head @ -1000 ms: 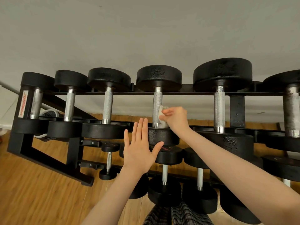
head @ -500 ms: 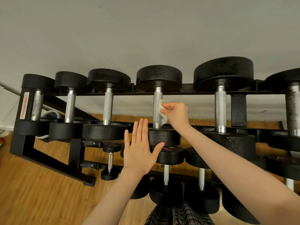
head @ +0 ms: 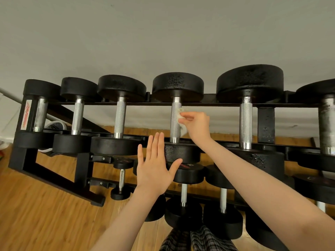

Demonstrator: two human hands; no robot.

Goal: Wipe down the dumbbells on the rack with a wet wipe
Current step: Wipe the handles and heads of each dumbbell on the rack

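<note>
The right hand [head: 196,124] is pinching a crumpled white wet wipe [head: 180,117] against the right side of the knurled steel handle [head: 175,122] of the fourth dumbbell [head: 177,87] on the top tier of the black rack [head: 199,103], counting from the rack's left end; the wipe is lying on the upper half of that handle, closer to the far head than to the near one. The left hand [head: 154,164] is resting released, its fingers straight and together, with its palm flat against the near head [head: 183,153] of the same dumbbell, apparently bracing it. Several risks are arising from this arrangement. Because the wipe is touching only one side of the handle, the hidden left and rear faces are likely going unwiped unless the grasp is wrapping round. The coarse knurling is likely snagging and shredding a thin wet wipe, leaving lint in the grooves. Should the left palm be lifting away while the right is rubbing, the dumbbell could be rolling in its cradle. The neighbouring dumbbell [head: 249,84], to the right of the handle, has pitted heads that are liable to tear the wipe further. Lower tiers of dumbbells beneath the handle are not yet being reached.
</note>
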